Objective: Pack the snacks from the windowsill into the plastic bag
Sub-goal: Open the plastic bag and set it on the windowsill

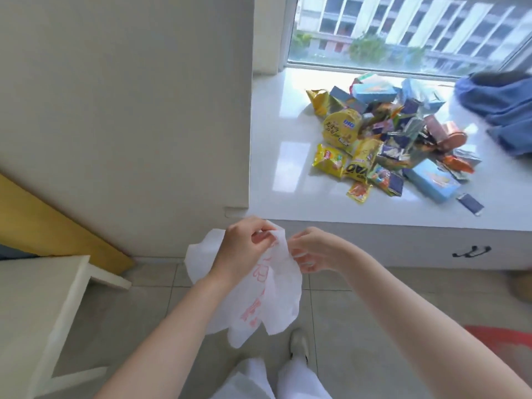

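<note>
While held in front of the body above the tiled floor, hangs down thin and white, with red print: the plastic bag, not yet opened, its top edge bunched between both hands. Pinched at the top by the curled fingers of the left hand; gripped just beside, on the same edge, by the curled fingers of the right hand. Both hands close together, almost touching.

Further away, up and to the right, piled on the white windowsill: the snacks, well apart from the bag. Among them yellow packets, light blue boxes, dark blue small packs and a copper-coloured round tin. One small dark pack apart from the pile, near the front edge of the sill.

Beside the pile at the right, blue cloth. Behind, the window with a building outside. At the left, a plain wall, a yellow board leaning on it, and a white surface. Below, white trousers and one light shoe.
</note>
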